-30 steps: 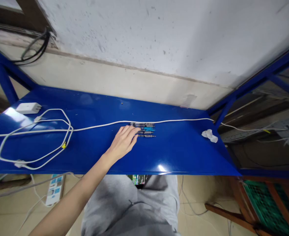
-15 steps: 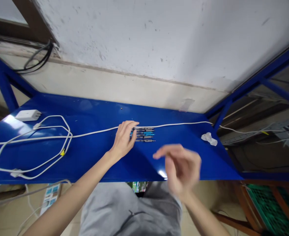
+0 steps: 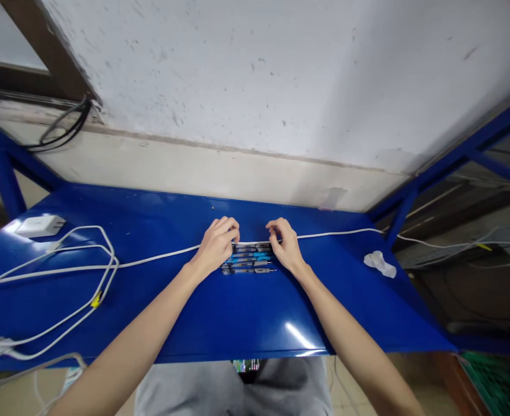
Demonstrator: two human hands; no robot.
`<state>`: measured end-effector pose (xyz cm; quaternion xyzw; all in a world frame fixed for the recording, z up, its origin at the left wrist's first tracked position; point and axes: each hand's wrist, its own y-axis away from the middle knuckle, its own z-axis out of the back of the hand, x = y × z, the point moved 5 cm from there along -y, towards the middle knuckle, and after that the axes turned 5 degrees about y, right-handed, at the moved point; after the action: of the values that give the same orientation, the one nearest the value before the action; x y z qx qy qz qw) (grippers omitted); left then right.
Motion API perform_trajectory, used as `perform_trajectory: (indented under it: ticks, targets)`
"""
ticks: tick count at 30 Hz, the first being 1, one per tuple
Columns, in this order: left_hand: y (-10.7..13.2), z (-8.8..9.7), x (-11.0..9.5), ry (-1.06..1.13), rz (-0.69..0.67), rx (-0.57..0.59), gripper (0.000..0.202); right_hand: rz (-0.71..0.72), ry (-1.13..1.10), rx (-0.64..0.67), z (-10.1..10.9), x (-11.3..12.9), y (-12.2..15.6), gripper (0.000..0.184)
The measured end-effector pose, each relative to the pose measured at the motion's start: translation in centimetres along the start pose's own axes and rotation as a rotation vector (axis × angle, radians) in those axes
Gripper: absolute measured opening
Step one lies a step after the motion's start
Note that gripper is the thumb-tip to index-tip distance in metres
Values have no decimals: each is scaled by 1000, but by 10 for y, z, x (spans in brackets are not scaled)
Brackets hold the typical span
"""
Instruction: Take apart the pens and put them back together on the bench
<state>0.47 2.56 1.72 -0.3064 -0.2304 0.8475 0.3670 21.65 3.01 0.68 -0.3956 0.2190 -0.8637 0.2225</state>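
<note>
The right hand (image 3: 284, 245), half a second ago blurred in the air near the front edge of the table (image 3: 237, 315), now rests at the right end of the row of pens (image 3: 250, 260). The left hand (image 3: 217, 247) has stayed at their left end.

The pens lie side by side in the middle of the table, towards its back edge, just in front of a white cable (image 3: 159, 255) that runs across the table from side to side. They look light, stiff and smooth, and are likely to roll or scatter on the glossy metal. The barrel ends, where the hands bracket the row, seem the surest place to hold them.

Both forearms reach in from the front edge and converge, palms down. Both hands have their fingers curled, with the tips at the farthest pens and the cable. Whether either hand actually pinches a pen cannot be told. A white charger (image 3: 38, 225) sits at the back left corner, and a crumpled white scrap (image 3: 380, 263) lies near the right edge.
</note>
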Motion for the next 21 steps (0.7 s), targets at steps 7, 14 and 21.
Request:
perform_trajectory:
  ticks: [7, 14, 21]
  targets:
    - [-1, -8, -1, 25, -64, 44, 30, 53, 45, 178, -7, 10, -3, 16]
    - [-4, -6, -28, 70, -196, 65, 22, 102, 77, 275, -9, 21, 4, 9]
    - [-3, -11, -72, 14, -353, 225, 25, 111, 63, 301, -9, 21, 6, 11]
